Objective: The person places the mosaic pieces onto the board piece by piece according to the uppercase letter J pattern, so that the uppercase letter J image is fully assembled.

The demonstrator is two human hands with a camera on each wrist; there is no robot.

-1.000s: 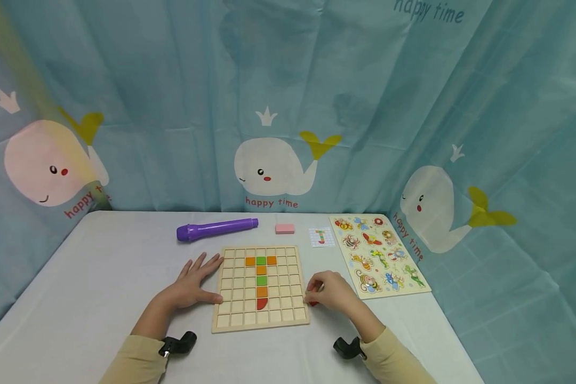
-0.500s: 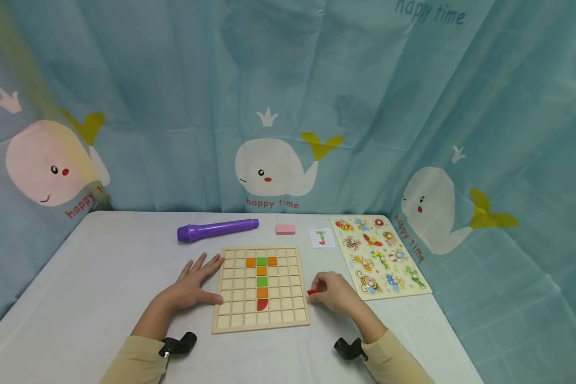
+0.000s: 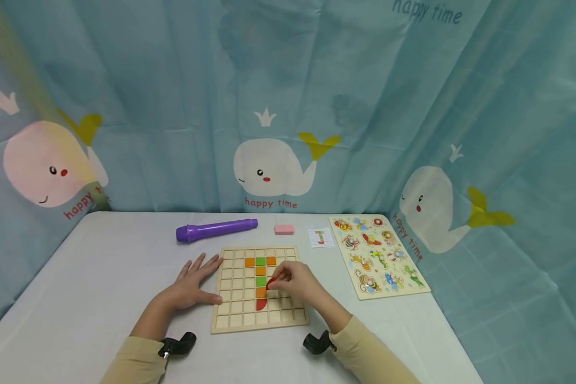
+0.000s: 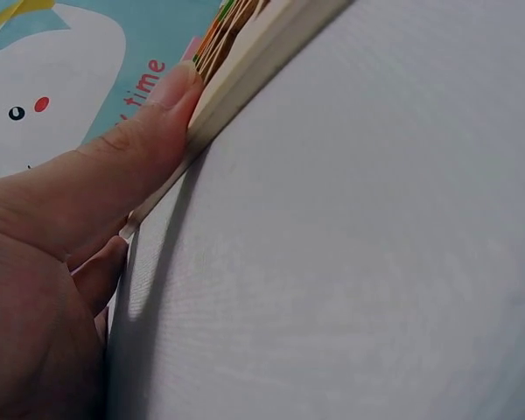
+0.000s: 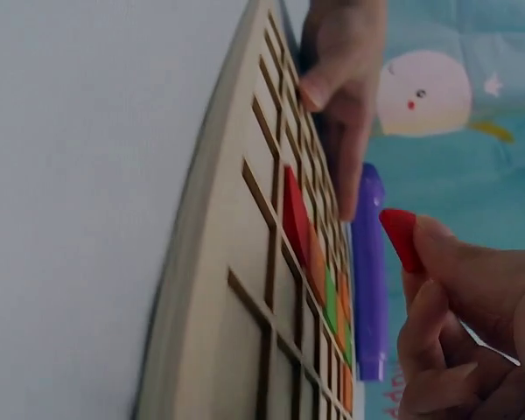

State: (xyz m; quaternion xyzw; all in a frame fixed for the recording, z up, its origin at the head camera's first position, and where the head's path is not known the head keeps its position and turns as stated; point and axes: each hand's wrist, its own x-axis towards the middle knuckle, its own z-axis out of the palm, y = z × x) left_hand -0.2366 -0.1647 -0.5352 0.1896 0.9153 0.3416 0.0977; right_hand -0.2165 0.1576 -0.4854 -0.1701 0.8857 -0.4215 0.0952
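A wooden grid board [image 3: 235,319] lies in front of me, with orange and green square tiles in a T and a red quarter-round tile [image 3: 261,304] at the foot of its stem. My left hand [image 3: 190,285] rests at the board's left edge, fingers spread, thumb on the rim; the thumb [image 4: 171,96] shows close up in the left wrist view. Over the board, right of the stem, my right hand [image 3: 295,281] pinches another red tile [image 3: 270,283] between thumb and fingers. The right wrist view shows this red tile [image 5: 402,238] held above the grid.
Behind the board lie a purple microphone-shaped stick [image 3: 216,230], a pink block [image 3: 284,229] and a small card with a coloured grid pattern [image 3: 321,238]. To the right is a board of cartoon insects [image 3: 379,256]. A whale-print curtain [image 3: 173,160] hangs behind the white table.
My right hand has lifted the red tile from beside the board's right edge and carried it left over the grid. The left hand has stayed in place.
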